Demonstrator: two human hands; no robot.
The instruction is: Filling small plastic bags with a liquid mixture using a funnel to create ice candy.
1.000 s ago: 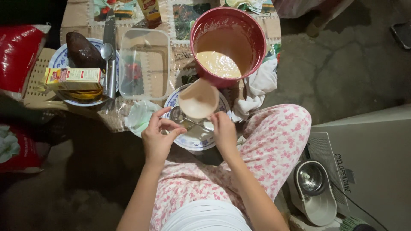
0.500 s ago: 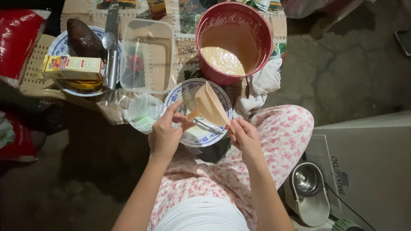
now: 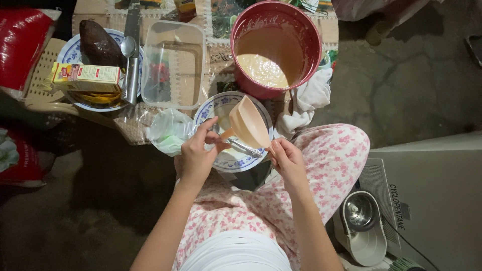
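Right hand, fingers pinched on rim of tilted peach plastic bowl, over blue-patterned white plate at desk edge. Left hand, fingers clamped on metal utensil against bowl. Red batter bucket just behind.

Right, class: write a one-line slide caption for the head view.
Both hands, left and right, tilt a peach cup over a floral plate beside a red batter bowl.

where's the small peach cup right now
In the head view the peach cup sits centre frame, tilted over the blue-patterned plate, between the left hand and right hand, just below the red bucket.
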